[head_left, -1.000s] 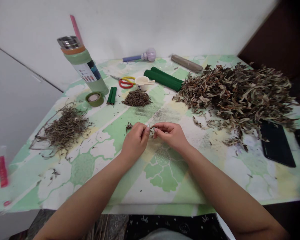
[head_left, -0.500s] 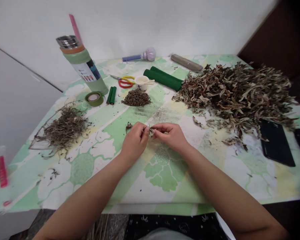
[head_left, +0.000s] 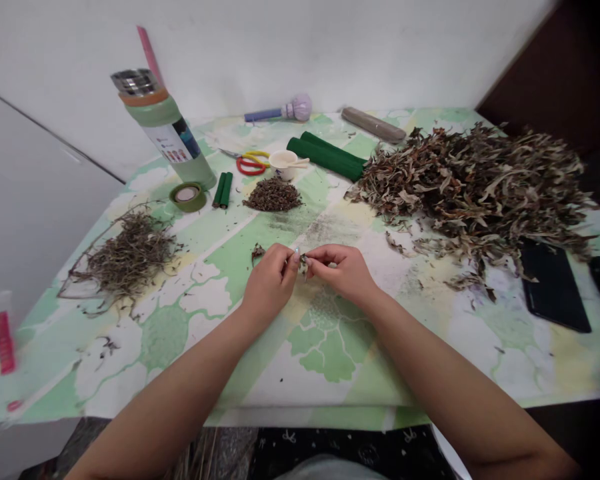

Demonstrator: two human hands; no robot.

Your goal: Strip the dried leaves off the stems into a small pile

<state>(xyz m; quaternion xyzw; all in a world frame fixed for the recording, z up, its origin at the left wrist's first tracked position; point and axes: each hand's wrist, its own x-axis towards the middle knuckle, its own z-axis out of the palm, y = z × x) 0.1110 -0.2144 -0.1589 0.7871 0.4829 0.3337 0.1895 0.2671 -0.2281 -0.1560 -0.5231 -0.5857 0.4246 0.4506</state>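
Note:
My left hand [head_left: 273, 279] is closed in a pinch on a dried plant sprig, and its leafy end [head_left: 257, 253] pokes out left of the knuckles. Thumb and forefinger of my right hand [head_left: 341, 270] pinch the same sprig at its right end [head_left: 303, 259]. The fingertips of both hands almost meet just above the tablecloth [head_left: 325, 353]. Beyond them lies a small heap of dark crumbled plant bits [head_left: 273, 195]. To the right spreads a large pile of dried leaves [head_left: 470, 183]; a tangle of bare stems [head_left: 130, 257] sits at the left.
Behind the hands stand a green flask [head_left: 173, 140], its cap [head_left: 187, 197], short green rolls [head_left: 223, 190], scissors [head_left: 253, 163], a white cup [head_left: 283, 165] with a spoon and long green rolls [head_left: 325, 157]. A black phone [head_left: 555, 287] lies at the right, partly under leaves.
Almost nothing differs. The fingers of my right hand have shifted very slightly at the sprig, while my left hand keeps its place.

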